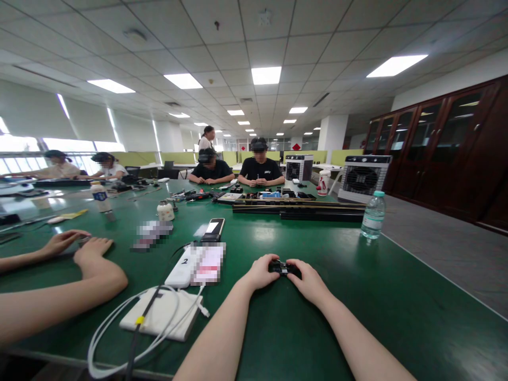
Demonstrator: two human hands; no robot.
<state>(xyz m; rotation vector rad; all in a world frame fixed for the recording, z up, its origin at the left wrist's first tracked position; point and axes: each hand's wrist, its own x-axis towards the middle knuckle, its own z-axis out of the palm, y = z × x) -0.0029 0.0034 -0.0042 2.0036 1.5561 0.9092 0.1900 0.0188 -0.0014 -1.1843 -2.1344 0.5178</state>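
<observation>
Between my two hands is a small black device (284,269) with a pale, metallic-looking patch in its middle; its exact kind is too small to make out. My left hand (262,272) grips its left end, with thumb and fingers bent around it. On the opposite end, my right hand (305,277) holds it the same way. The device sits at or just over the green tabletop (273,328). To the left of my hands are a white power bank (183,267) marked "2" and a phone with a blurred pink screen (208,263).
A white notebook-like block (159,317) lies under a looped white cable (95,338). A water bottle (373,216) stands at the right edge. Black rails (321,214) and loose parts lie farther back. At left, a co-worker's forearms (59,296) rest on the table; other people sit opposite.
</observation>
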